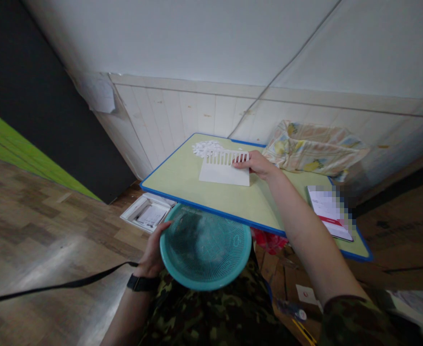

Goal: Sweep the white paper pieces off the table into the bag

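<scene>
My left hand [155,250] grips the left rim of a round teal plastic colander [206,245], held at my lap just below the table's front edge. Nothing large shows inside the colander. My right hand [256,164] is closed on the right end of a flat white scraper [224,174] with a row of slots along its top. The scraper is over the pale green tabletop [171,173]. Behind its slotted edge lies a pile of small white pieces [207,148], partly hidden by the scraper.
A cloth-lined basket [312,149] stands at the table's back right. A tablet or phone [330,214] lies near the right edge. An open white box [148,211] is below the table on the left. A cable [283,69] runs down the wall.
</scene>
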A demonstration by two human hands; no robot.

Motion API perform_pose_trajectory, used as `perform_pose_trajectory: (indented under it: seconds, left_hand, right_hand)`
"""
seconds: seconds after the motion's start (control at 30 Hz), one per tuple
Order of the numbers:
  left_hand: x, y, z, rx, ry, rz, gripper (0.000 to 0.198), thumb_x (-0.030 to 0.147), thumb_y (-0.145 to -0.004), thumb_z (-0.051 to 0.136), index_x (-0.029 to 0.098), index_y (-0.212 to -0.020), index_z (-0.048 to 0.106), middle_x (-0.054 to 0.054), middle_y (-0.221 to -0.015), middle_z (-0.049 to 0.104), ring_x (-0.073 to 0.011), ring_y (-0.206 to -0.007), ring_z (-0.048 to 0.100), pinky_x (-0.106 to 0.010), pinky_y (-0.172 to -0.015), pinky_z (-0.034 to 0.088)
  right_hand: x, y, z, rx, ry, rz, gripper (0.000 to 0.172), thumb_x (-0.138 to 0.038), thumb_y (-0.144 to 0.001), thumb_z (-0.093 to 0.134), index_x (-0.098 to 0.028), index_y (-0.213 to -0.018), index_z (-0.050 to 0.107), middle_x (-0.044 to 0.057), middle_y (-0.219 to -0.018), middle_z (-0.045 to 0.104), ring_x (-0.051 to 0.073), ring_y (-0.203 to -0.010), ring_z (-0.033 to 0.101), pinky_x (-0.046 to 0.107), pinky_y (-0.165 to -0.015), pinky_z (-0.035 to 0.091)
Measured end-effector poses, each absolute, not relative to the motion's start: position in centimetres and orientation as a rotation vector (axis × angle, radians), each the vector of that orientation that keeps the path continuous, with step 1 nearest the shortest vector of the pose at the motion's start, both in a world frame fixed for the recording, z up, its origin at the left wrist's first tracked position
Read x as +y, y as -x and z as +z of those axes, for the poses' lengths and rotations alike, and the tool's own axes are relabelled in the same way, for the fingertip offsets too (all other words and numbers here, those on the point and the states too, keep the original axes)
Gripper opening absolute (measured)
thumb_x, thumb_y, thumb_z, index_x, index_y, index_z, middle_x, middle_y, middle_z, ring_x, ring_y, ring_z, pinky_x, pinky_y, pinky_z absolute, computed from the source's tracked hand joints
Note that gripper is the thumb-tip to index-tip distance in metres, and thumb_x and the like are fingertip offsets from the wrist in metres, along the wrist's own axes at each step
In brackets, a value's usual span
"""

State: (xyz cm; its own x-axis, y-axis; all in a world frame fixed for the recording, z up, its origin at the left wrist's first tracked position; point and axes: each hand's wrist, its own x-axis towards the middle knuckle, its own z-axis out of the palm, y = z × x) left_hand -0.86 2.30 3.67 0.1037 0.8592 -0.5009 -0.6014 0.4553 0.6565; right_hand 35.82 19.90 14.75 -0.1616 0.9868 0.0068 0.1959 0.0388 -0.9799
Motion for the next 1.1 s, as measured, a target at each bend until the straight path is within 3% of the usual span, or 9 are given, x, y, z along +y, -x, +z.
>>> perform_pose_trajectory:
  seconds: [0.23, 0.5, 0.73, 0.97, 1.1]
  left_hand:
    - [2.26, 0.66, 3.91, 1.005, -0.326, 1.12, 0.027, 0.025, -0.088, 0.075, 0.017, -0.113, 0.083, -0.012, -0.084, 0.087, -0.0306, -0.074, 0.083, -0.043, -0.082, 0.07]
    - [2.15, 0.46, 4.22, 0.974, -0.33, 1.136, 0.028, 0.024, -0.087, 0.075, 0.018, -0.114, 0.084, -0.009, -0.079, 0.085, -0.0298, -0.073, 0.083, -0.041, -0.08, 0.07]
    - [2.22, 0.61, 4.0, 0.979, -0.326, 1.114, 0.035, 0.025, -0.088, 0.075, 0.017, -0.121, 0.082, -0.013, -0.09, 0.088, -0.0341, -0.087, 0.085, -0.046, -0.088, 0.07]
    - [2.28, 0.83, 3.74, 0.999, -0.316, 1.129, 0.023, 0.022, -0.088, 0.076, 0.017, -0.109, 0.084, -0.01, -0.076, 0.084, -0.0291, -0.069, 0.082, -0.043, -0.08, 0.07]
    - [2.27, 0.78, 3.69, 0.955, -0.324, 1.129, 0.029, 0.024, -0.087, 0.077, 0.017, -0.115, 0.084, -0.011, -0.082, 0.086, -0.0321, -0.078, 0.085, -0.044, -0.084, 0.07]
  right_hand:
    - [20.32, -36.32, 14.4, -1.461, 1.232, 1.218, 0.053, -0.04, -0.047, 0.105, -0.016, -0.09, 0.085, 0.008, -0.096, 0.084, 0.024, -0.082, 0.074, 0.029, -0.066, 0.057]
    - [19.56, -35.93, 14.98, -1.536, 1.21, 1.275, 0.045, -0.037, -0.051, 0.103, -0.016, -0.086, 0.085, 0.007, -0.091, 0.083, 0.021, -0.076, 0.072, 0.026, -0.059, 0.053]
    - [20.0, -36.04, 14.69, -1.519, 1.221, 1.217, 0.049, -0.041, -0.052, 0.103, -0.017, -0.09, 0.085, 0.007, -0.095, 0.084, 0.023, -0.08, 0.074, 0.026, -0.061, 0.053]
    - [20.13, -36.39, 14.93, -1.475, 1.221, 1.206, 0.048, -0.038, -0.049, 0.103, -0.016, -0.088, 0.085, 0.008, -0.094, 0.084, 0.023, -0.08, 0.073, 0.027, -0.062, 0.054]
    - [19.89, -36.43, 15.21, -1.496, 1.257, 1.192, 0.05, -0.038, -0.049, 0.102, -0.015, -0.089, 0.084, 0.008, -0.092, 0.083, 0.023, -0.078, 0.072, 0.028, -0.062, 0.053]
